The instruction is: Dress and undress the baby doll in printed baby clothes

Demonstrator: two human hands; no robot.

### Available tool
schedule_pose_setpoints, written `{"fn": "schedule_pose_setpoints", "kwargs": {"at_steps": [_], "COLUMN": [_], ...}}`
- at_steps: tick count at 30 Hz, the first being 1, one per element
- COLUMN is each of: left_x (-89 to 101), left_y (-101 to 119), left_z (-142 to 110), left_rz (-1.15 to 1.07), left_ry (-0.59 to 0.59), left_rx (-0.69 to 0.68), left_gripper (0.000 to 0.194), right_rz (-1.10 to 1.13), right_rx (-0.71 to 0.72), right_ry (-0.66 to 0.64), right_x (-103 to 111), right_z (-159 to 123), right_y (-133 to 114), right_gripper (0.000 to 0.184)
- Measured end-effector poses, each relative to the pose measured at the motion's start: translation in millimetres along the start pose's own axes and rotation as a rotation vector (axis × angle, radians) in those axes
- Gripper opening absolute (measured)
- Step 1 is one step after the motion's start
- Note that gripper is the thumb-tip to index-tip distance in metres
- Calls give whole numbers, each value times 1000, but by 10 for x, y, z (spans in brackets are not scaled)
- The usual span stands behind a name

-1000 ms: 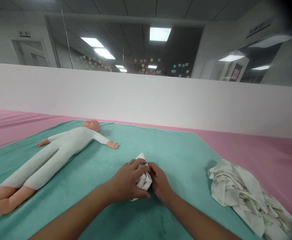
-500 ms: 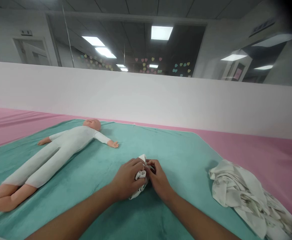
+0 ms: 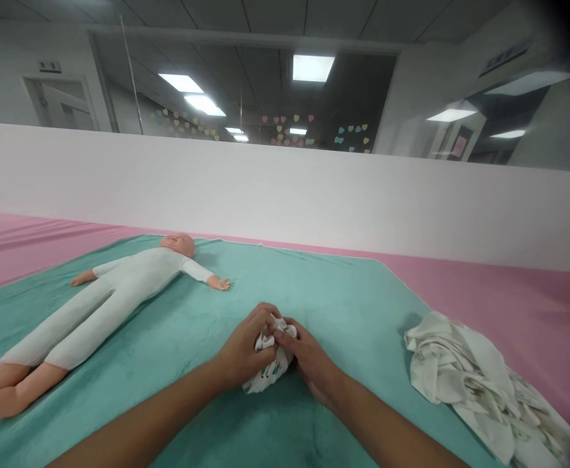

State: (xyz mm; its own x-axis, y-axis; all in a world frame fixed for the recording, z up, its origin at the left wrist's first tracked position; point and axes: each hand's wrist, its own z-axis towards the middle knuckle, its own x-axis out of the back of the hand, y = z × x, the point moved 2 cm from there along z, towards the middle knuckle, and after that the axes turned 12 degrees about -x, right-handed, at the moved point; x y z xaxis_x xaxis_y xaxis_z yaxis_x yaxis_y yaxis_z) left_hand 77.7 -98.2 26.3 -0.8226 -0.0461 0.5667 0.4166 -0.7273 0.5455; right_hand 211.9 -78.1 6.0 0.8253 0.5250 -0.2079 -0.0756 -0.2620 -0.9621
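"Green blanket (image 3: 333,292) is spreading beneath the hands. What are they holding?"

"A white bundle (image 3: 271,374), between them. The left hand (image 3: 238,354) is curling its fingers around it; the right hand (image 3: 316,364) is pinching the top with its fingers."

"How is it handling?"

"I'm guessing light and soft, giving easily, neither slippery nor fragile. Its thick folds are offering the surest hold."

"Any brand?"

"Small dark and teal marks are showing, but I'm reading no letters."

"And farther off?"

"Some crumpled cloth (image 3: 460,364) is lying to the right, a doll (image 3: 138,276) to the left. Above the white wall (image 3: 285,195), paper hearts (image 3: 339,139) are showing, and a sign (image 3: 49,66) is blurring past reading."
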Motion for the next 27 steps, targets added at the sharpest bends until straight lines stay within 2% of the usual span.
{"fn": "schedule_pose_setpoints", "kwargs": {"at_steps": [3, 6, 9, 11, 13, 16, 20, 23, 27], "left_x": [28, 63, 111, 141, 151, 141, 110, 97, 144], "left_y": [-66, -149, -143, -82, -11, 49, -24, -156, -332], "left_z": [12, 9, 15, 43, 78, 101, 50, 26, 31], "left_rz": [1, -166, -349, -362, -333, -249, -228, -372, -637], "left_ry": [63, -59, -187, -214, -209, -145, -94, 5, 245], "left_rx": [26, 198, 372, 388, 345, 264, 300, 354, 455], "left_gripper": [45, 63, 63, 57, 46, 31, 18, 14, 20], "right_rz": [-53, -139, -248, -305, -316, -295, -225, -200, -256], "right_rx": [13, 41, 102, 153, 202, 263, 299, 216, 123], "right_ry": [-2, 1, 27, 67, 147, 258, 286, 328, 278], "right_x": [24, 43, 53, 67, 102, 206, 441, 652, 823], "right_z": [21, 23, 35, 51, 60, 45, 66, 165, 255], "right_y": [-11, -26, -29, -28, -41, -98, -146, -74, 32], "right_gripper": [38, 34, 32, 31, 30, 27, 32, 35, 37]}}
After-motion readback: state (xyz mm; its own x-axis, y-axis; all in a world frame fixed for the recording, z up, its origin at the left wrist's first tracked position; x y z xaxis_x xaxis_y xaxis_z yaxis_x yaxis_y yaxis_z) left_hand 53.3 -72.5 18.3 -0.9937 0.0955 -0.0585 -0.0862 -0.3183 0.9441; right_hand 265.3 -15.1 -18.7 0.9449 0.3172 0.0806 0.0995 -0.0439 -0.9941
